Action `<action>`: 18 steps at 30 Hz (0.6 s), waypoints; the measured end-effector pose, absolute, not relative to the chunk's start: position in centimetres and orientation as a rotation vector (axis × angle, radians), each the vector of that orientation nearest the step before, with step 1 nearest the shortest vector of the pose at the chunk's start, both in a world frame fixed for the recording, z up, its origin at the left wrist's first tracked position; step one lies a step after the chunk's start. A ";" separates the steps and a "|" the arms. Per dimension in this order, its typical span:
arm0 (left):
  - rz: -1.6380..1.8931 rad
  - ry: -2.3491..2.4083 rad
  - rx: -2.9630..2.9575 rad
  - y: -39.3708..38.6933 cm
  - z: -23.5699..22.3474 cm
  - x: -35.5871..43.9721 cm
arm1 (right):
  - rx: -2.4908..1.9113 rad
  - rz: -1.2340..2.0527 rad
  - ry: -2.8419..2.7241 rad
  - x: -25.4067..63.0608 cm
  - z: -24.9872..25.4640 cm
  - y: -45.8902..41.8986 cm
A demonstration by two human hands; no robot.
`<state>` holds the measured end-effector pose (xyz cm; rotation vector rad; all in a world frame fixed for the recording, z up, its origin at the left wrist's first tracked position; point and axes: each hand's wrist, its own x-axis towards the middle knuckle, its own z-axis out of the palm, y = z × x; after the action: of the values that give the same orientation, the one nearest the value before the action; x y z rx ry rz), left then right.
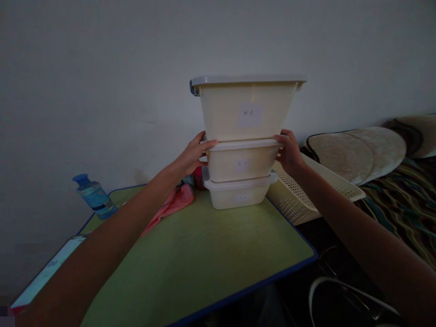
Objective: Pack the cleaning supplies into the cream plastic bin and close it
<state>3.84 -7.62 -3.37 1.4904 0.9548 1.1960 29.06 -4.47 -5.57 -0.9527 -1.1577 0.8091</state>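
Note:
Three lidded cream storage boxes stand stacked at the back of a green table (204, 254), the largest on top. My left hand (194, 154) grips the left end of the middle storage box (225, 164), its thumb on the lid rim. At the opposite end, my right hand (289, 152) holds the same box, thumb also on the lid. Some fingertips of both hands are hidden behind the box ends. The top storage box (221, 109) rests on the middle lid, and the bottom storage box (226, 198) sits beneath. Each box has a white paper label on its front.
A blue pump bottle (97, 197) stands at the table's left, with a lit phone screen (47, 268) nearer me. A pink cloth (177, 202) lies left of the stack. A perforated cream basket (296, 200) is at the right, beside a cushion (361, 152) and striped fabric (405, 200).

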 end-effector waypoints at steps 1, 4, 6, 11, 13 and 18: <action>1.199 0.956 1.491 -7.4 -3.3 3.9 | -0.954 0.807 -1.159 29.1 -5.6 -4.1; 1.222 0.969 1.483 -6.7 -3.3 4.3 | -0.959 0.796 -1.172 29.4 -5.7 -3.0; 1.237 0.981 1.480 -6.2 -3.3 4.4 | -0.966 0.783 -1.183 29.5 -5.8 -2.2; 1.233 0.984 1.478 -4.6 -3.6 4.5 | -0.970 0.777 -1.166 29.5 -5.9 -0.2; 1.238 0.984 1.477 -4.0 -3.6 4.5 | -0.970 0.783 -1.153 29.4 -5.9 0.4; 1.241 0.996 1.475 -2.6 -3.7 4.4 | -0.957 0.804 -1.141 29.3 -5.9 1.9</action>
<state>4.42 -2.57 -3.72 1.4749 0.9962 1.2409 29.28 1.87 -5.86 -0.9567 -1.1407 0.8044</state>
